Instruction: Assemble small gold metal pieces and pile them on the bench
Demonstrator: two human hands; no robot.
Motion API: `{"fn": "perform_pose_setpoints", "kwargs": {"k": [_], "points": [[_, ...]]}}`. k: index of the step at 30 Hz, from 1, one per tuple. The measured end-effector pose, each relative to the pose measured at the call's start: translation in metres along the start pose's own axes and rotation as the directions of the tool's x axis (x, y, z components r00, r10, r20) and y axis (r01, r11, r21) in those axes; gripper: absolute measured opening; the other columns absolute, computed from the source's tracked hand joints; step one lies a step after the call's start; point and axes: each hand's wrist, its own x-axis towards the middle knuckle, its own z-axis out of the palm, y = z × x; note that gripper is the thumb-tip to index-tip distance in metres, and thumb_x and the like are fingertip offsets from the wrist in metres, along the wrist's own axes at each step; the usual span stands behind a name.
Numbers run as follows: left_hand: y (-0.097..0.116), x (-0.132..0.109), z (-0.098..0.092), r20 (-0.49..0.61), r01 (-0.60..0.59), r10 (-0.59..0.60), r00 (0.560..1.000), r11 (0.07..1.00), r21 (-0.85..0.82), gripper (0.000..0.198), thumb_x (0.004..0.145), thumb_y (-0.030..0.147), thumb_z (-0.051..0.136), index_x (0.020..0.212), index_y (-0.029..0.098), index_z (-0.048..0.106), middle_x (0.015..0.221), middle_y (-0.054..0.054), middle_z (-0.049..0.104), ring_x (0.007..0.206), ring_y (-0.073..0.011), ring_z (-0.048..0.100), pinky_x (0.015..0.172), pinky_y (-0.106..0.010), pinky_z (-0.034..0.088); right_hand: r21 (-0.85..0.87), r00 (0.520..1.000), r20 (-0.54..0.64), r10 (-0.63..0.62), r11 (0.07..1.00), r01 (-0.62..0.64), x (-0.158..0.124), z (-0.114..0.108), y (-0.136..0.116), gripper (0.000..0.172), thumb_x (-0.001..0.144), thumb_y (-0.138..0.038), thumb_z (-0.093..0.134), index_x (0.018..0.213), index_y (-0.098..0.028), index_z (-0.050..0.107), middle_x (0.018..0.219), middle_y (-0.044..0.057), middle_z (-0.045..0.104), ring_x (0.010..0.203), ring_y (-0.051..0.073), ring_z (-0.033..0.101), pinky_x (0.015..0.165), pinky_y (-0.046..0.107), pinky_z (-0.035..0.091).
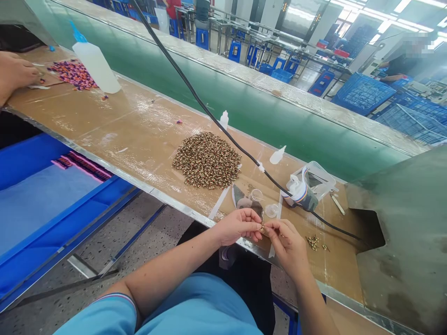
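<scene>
- Low in the centre of the frame, at the near edge of the bench (136, 135), we bring our two hands together, fingertip to fingertip, over one small piece (262, 227).
- Our left hand (242, 226) pinches it with thumb and index finger closed; its other fingers curl loosely, holding nothing that we can make out.
- Our right hand (288, 244) meets it from the right, thumb and forefinger drawn together at the same spot, with no gap that we can see.
- We see little of the piece between the fingers: it looks golden, and we cannot tell whether it is one part or two.
- As we judge it, the step in hand is close fingertip work on a single piece, perhaps fitting or adjusting it; neither hand has a tool.
- At the middle of the frame, a large pile of gold-and-dark pieces (207, 160) lies apart from our hands and looks like the supply.
- Right of our right hand lies a small cluster of similar pieces (312, 242); whether these are finished, we cannot tell.
- The next move, we think, calls for one hand to steady the piece while the other works it lightly, since something so tiny could slip; only then should one pinch ease.
</scene>
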Motion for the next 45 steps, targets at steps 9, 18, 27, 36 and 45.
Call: {"fn": "perform_pose_setpoints", "kwargs": {"k": [9,18,27,36,45], "points": [[-0.003,0.002,0.001,-0.032,-0.058,0.057,0.998,0.998,-0.03,0.041,0.055,0.033,0.081,0.075,0.013,0.052,0.058,0.0,0.064,0.053,-0.0094,0.06,0.054,-0.02,0.046,-0.159,0.969,-0.162,-0.186,0.974,0.16,-0.02,0.01,0.002,0.031,0.085,-0.016,0.051,0.113,-0.028,0.062,0.094,0.005,0.067,0.083,0.015,0.062,0.073,0.029,0.05],[-0.005,0.0,0.004,-0.061,-0.115,0.121,0.991,0.989,0.088,0.04,0.058,0.038,0.079,0.074,0.014,0.051,0.058,0.0,0.063,0.053,-0.0091,0.059,0.057,-0.021,0.046,-0.122,0.971,-0.158,-0.18,0.979,0.161,-0.025,0.013,0.004,0.032,0.086,-0.016,0.05,0.113,-0.027,0.062,0.101,0.006,0.067,0.089,0.015,0.065,0.077,0.029,0.053],[-0.012,-0.005,0.011,-0.083,-0.272,0.296,0.952,0.937,0.219,0.036,0.063,0.042,0.074,0.074,0.014,0.055,0.066,0.0,0.062,0.064,-0.0096,0.061,0.069,-0.024,0.049,0.034,0.951,-0.309,0.03,0.999,-0.02,-0.032,0.024,-0.003,0.016,0.082,-0.018,0.057,0.094,-0.022,0.067,0.088,0.004,0.069,0.079,0.014,0.066,0.07,0.026,0.055],[-0.024,-0.006,0.006,-0.056,-0.32,0.368,0.928,0.866,0.384,0.023,0.071,0.033,0.069,0.076,0.013,0.059,0.077,-0.004,0.065,0.073,-0.0127,0.063,0.074,-0.026,0.05,0.016,0.941,-0.337,0.019,1.0,-0.014,-0.038,0.028,0.0,0.013,0.081,-0.014,0.059,0.09,-0.022,0.064,0.087,0.003,0.067,0.08,0.012,0.064,0.07,0.024,0.054],[-0.029,-0.004,0.0,0.037,-0.422,0.462,0.886,0.772,0.475,0.012,0.078,0.025,0.06,0.078,0.013,0.058,0.093,-0.009,0.069,0.09,-0.0162,0.065,0.083,-0.03,0.05,-0.119,0.925,-0.353,-0.141,0.987,0.105,-0.036,0.027,0.004,0.012,0.081,-0.015,0.059,0.091,-0.022,0.063,0.087,0.003,0.067,0.079,0.012,0.064,0.073,0.024,0.051]]}}
